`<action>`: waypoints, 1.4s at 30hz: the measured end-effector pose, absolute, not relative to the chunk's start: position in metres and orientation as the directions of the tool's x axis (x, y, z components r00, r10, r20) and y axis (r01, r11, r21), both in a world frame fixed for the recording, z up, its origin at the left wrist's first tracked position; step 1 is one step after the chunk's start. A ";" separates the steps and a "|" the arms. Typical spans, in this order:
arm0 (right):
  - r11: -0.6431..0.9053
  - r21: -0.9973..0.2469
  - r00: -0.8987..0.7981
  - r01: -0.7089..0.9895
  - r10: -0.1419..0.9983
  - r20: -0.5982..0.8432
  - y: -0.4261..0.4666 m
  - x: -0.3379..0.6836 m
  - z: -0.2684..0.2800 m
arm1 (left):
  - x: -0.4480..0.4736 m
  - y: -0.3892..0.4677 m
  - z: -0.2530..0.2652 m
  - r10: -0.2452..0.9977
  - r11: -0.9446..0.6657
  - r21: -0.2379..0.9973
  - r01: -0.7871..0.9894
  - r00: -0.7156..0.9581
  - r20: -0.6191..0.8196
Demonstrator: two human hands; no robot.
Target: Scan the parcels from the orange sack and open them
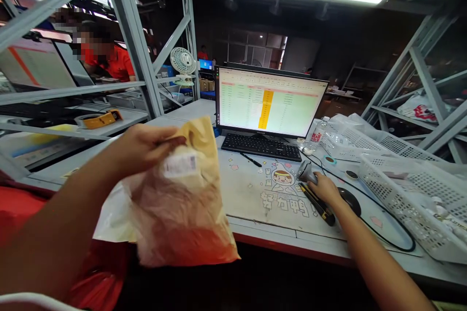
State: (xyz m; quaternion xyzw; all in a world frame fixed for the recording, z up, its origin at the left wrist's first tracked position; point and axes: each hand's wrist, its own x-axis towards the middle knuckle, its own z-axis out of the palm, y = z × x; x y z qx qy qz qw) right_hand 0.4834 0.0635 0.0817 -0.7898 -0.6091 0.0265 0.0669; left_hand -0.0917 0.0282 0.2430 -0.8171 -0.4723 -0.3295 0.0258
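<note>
My left hand [153,142] is closed on the top edge of a yellowish plastic mailing bag [193,204], which hangs in front of the desk's near edge. A white label [180,165] with print on it faces me near the top of the bag. Behind it shows part of a white bag [115,214]; whether my hand holds that too, I cannot tell. On the desk at the right, my right hand [323,187] is wrapped round a grey barcode scanner [306,173]. Just below lie a yellow and black utility knife [317,204] and a black mouse [349,201].
A monitor [241,102] showing a spreadsheet stands behind a black keyboard [260,146]. A pen [250,159] lies on the printed desk mat [241,194]. White perforated baskets [404,204] line the right side, near a plastic bottle [319,132]. Metal posts [134,34] and a co-worker [109,58] are at left.
</note>
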 end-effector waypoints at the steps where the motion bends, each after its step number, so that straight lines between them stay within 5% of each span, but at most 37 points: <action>1: -0.263 -0.131 0.270 0.956 0.962 0.039 0.065 0.482 0.078 | -0.107 0.048 0.239 0.798 -0.461 0.232 0.857 0.286 0.530; 8: -0.323 -0.131 0.340 0.937 0.932 0.129 0.078 0.469 0.080 | -0.134 0.166 0.117 0.965 -0.179 0.207 0.962 0.130 0.228; 13: -0.075 -0.260 0.161 0.963 0.931 0.327 0.113 0.418 0.082 | -0.133 0.190 0.056 0.985 -0.067 0.279 0.958 0.018 0.174; 27: -0.077 -0.343 0.203 0.936 0.915 0.348 0.200 0.357 0.020 | -0.151 0.198 0.036 0.954 0.181 0.393 0.902 -0.257 0.153; 36: 0.098 -0.517 0.194 0.851 0.855 0.481 0.169 0.335 0.063 | -0.131 0.167 0.066 0.870 0.267 0.434 0.860 -0.409 0.275; 38: 0.245 -0.623 0.093 0.743 0.884 0.459 0.141 0.300 0.070 | -0.118 0.147 0.080 0.828 0.246 0.450 0.859 -0.428 0.363; 40: 0.402 -0.820 -0.132 0.407 0.914 0.383 0.098 0.253 0.068 | -0.095 0.113 0.093 0.759 0.167 0.481 0.861 -0.424 0.495; 42: 0.386 -0.907 -0.325 0.168 0.891 0.319 0.048 0.208 0.060 | -0.065 0.064 0.101 0.649 0.017 0.524 0.852 -0.408 0.642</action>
